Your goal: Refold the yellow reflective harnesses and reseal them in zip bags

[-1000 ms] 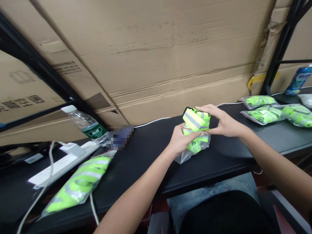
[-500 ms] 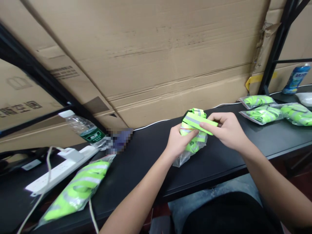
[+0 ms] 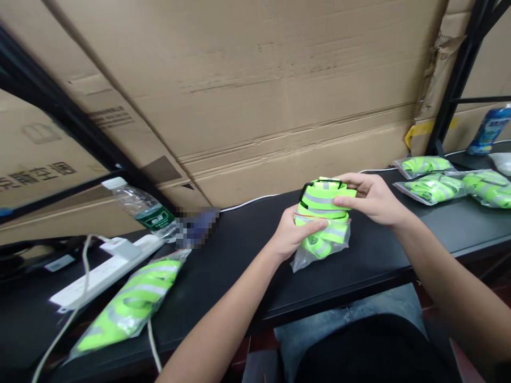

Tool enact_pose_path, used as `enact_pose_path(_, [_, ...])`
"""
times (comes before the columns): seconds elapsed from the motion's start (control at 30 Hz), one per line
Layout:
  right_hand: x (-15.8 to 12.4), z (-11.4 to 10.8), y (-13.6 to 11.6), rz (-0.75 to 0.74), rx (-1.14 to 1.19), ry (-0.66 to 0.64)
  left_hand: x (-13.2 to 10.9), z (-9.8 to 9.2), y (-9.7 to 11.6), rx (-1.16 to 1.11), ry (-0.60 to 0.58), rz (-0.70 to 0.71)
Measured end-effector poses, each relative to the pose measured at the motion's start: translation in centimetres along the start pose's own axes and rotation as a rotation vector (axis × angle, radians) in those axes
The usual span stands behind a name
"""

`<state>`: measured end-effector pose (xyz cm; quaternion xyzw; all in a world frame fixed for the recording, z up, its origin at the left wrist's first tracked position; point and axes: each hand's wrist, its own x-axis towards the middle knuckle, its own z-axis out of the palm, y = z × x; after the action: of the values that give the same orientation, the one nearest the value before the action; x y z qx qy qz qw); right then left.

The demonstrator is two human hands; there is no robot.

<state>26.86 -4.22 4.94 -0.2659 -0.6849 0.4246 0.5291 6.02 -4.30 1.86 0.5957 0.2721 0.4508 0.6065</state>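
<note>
A clear plastic bag (image 3: 302, 258) holds part of a neon-green reflective strap (image 3: 325, 199) with grey stripes and black edging or buckles. The strap's upper folds stick out above the bag's red-lined opening. My left hand (image 3: 293, 232) is closed around the bag's left side, thumb across its front. On the right, my right hand (image 3: 369, 199) pinches the upper folds of the strap between thumb and fingers. Both hands hold the bundle just above the black table (image 3: 239, 255).
Several filled bags (image 3: 435, 186) of green straps lie at the right, near a blue bottle (image 3: 489, 130). Another filled bag (image 3: 136, 300) lies at the left beside a white power strip (image 3: 107, 274), a water bottle (image 3: 146, 213) and cables. Cardboard (image 3: 279, 96) stands behind the table.
The strap end that stuck out to the right now lies folded against the bundle at the bag's mouth. My right hand has shifted slightly up, and the bag faces me more.
</note>
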Motion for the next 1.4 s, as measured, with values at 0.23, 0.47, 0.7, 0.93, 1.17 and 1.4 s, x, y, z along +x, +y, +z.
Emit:
enact_pose_path(0.23, [-0.8,1.7,0.8,-0.192,-0.177,0.107,0.2,-0.2,0.2,0.063,0.068,0.136])
enact_pose_path(0.47, [-0.8,1.5,-0.3,-0.229,-0.393,-0.005,0.6,-0.6,0.1,0.176,0.104,0.321])
enact_pose_path(0.7, [-0.5,0.6,-1.9,-0.085,-0.704,-0.182,0.2,-0.2,1.0,0.259,-0.057,0.387])
enact_pose_path(0.93, [0.7,1.4,-3.9,-0.329,-1.180,-0.335,-0.5,0.3,1.8,0.503,-0.083,0.649])
enact_pose_path(1.17, [0.4,0.1,3.9,-0.870,-1.379,-0.405,-0.1,-0.8,-0.2,0.925,-0.186,0.818])
enact_pose_path(1.4, [-1.4,0.1,8.6,-0.940,-1.378,-0.489,0.8,-1.6,-0.8,1.178,-0.454,0.464])
